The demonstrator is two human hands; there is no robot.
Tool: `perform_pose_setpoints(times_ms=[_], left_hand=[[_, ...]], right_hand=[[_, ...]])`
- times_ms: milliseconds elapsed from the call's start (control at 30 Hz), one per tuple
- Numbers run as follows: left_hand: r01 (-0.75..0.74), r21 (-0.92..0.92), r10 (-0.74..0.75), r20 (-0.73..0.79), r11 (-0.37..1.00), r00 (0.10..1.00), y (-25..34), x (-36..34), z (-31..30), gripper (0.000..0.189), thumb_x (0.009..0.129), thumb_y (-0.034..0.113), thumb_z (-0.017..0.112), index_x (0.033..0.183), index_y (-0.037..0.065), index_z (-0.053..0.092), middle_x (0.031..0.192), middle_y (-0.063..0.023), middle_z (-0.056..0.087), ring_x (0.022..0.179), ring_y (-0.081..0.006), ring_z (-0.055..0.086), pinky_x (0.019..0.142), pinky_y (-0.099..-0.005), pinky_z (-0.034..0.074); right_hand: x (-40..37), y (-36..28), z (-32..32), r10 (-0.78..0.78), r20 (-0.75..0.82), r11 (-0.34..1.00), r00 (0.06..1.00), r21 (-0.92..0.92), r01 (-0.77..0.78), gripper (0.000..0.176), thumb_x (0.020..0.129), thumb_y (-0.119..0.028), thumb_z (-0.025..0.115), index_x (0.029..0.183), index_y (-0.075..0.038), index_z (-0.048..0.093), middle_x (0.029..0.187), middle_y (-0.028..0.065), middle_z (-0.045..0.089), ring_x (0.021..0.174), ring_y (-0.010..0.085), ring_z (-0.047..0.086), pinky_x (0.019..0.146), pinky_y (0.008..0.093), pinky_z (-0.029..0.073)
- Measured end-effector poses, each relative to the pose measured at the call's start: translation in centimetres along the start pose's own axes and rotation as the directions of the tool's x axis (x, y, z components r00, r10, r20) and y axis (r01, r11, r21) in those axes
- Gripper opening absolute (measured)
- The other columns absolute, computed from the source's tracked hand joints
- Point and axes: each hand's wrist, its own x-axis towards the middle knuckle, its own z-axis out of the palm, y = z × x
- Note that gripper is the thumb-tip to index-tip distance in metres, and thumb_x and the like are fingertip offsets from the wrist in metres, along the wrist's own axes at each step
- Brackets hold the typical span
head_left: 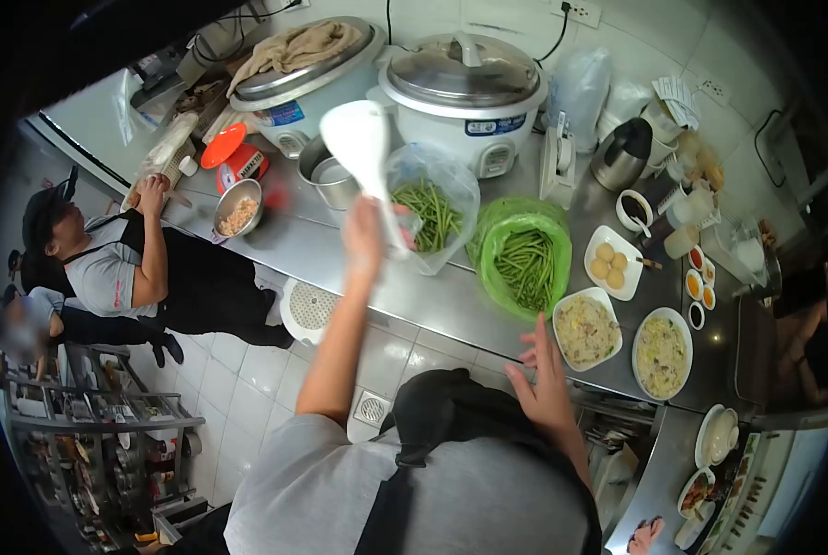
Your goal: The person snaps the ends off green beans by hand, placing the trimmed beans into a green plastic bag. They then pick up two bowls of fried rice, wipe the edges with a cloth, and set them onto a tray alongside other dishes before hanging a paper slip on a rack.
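White paddle (355,139) held above the steel bench (416,296), beside bagged green beans (529,264).
Nearest, the right hand (548,390), fingers spread and holding nothing, is just beside one of two rice bowls (577,366). Two bags, one green (486,264), one clear (465,192), stand open, presumably for easy reach. The left hand (365,242), blurred, wraps its fingers around the paddle's handle, blade toward the far side, probably to keep it off the surface. Two rice cookers (446,125) stand beyond, likely for the wall outlets (576,12).

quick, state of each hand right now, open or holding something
Left hand: closed, holding a white paddle.
Right hand: open, nothing visible in its grip.
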Motion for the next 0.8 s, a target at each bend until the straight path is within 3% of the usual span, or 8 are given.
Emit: perform_pose_setpoints(times_ms=[333,400,433,467,500,633,733,800], left_hand=[[0.423,0.467,-0.43,-0.098,0.777,0.897,-1.9,24.4,-13.8,0.047,0.084,0.024,0.062,0.12,-0.002,0.049,0.098,-0.0209,0.062,0.074,-0.0272,0.065,0.057,-0.0382,0.056],[-0.06,0.929,0.218,-0.022,0.365,0.976,0.2,23.3,-11.3,0.056,0.086,0.034,0.058,0.126,-0.003,0.046,0.109,-0.0253,0.058,0.092,-0.0344,0.061,0.076,-0.0401,0.05],[-0.026,1.0,0.507,0.02,0.006,0.862,1.3,22.7,-10.0,0.061,0.088,0.039,0.057,0.129,-0.004,0.045,0.115,-0.0275,0.056,0.101,-0.0381,0.059,0.086,-0.041,0.048],[-0.183,0.981,0.684,0.09,0.064,0.724,2.1,21.6,-8.1,0.057,0.089,0.036,0.056,0.13,-0.003,0.044,0.109,-0.0252,0.06,0.104,-0.0333,0.058,0.088,-0.0392,0.045],[-0.406,0.779,0.63,0.019,0.478,0.777,4.5,16.9,-3.8,0.048,0.092,0.032,0.054,0.124,-0.002,0.05,0.102,-0.0204,0.063,0.092,-0.0279,0.062,0.082,-0.0372,0.047],[-0.419,0.459,0.096,0.577,0.783,0.811,-0.9,0.0,7.1,0.036,0.098,0.03,0.039,0.09,0.001,0.06,0.071,-0.0066,0.061,0.065,-0.0156,0.059,0.062,-0.0304,0.046],[0.096,0.455,-0.464,0.877,0.885,0.126,-9.5,-11.3,13.3,0.035,0.098,0.029,0.04,0.104,0.001,0.061,0.076,-0.0081,0.063,0.068,-0.0162,0.062,0.066,-0.0288,0.05],[0.288,0.521,-0.576,0.803,0.804,0.154,-15.1,-15.3,15.9,0.043,0.097,0.033,0.043,0.126,0.001,0.039,0.085,-0.0142,0.064,0.074,-0.0205,0.065,0.066,-0.0291,0.053]], right_hand=[[-2.8,0.9,0.6,0.326,-0.025,0.94,0.945,0.117,-0.321,0.07,0.086,-0.014,0.059,0.145,-0.011,0.023,0.099,0.0138,0.058,0.075,0.0203,0.059,0.073,0.0303,0.049],[-2.6,-0.3,0.1,0.337,-0.054,0.937,0.94,0.122,-0.329,0.062,0.086,-0.015,0.059,0.142,-0.011,0.033,0.095,0.0137,0.06,0.076,0.0212,0.06,0.073,0.0301,0.049],[-3.0,0.1,0.0,0.255,-0.136,0.967,0.957,0.057,-0.249,0.053,0.086,-0.016,0.06,0.135,-0.009,0.041,0.091,0.0133,0.061,0.076,0.0216,0.06,0.072,0.0299,0.049],[-3.5,1.1,0.1,0.163,-0.201,0.985,0.966,-0.023,-0.171,0.044,0.086,-0.017,0.061,0.127,-0.008,0.049,0.088,0.0129,0.061,0.076,0.022,0.06,0.072,0.0297,0.049],[-4.0,1.7,0.1,0.061,-0.245,0.99,0.968,-0.112,-0.091,0.037,0.085,-0.019,0.061,0.12,-0.007,0.057,0.084,0.0125,0.062,0.075,0.0224,0.061,0.072,0.0295,0.049],[-5.7,-0.2,-3.0,0.523,-0.145,0.847,0.84,-0.019,-0.531,0.02,0.082,-0.025,0.065,0.082,-0.005,0.067,0.07,0.0095,0.061,0.066,0.0231,0.061,0.063,0.0318,0.048],[-9.1,3.9,-4.3,0.504,-0.36,0.827,0.785,-0.06,-0.559,0.02,0.082,-0.026,0.066,0.081,-0.006,0.065,0.071,0.0093,0.061,0.063,0.0234,0.061,0.06,0.0331,0.048],[-12.2,6.7,-6.6,0.407,-0.624,0.846,0.667,-0.018,-0.534,0.021,0.082,-0.028,0.066,0.085,-0.006,0.066,0.078,0.0089,0.063,0.069,0.0223,0.062,0.063,0.032,0.049]])
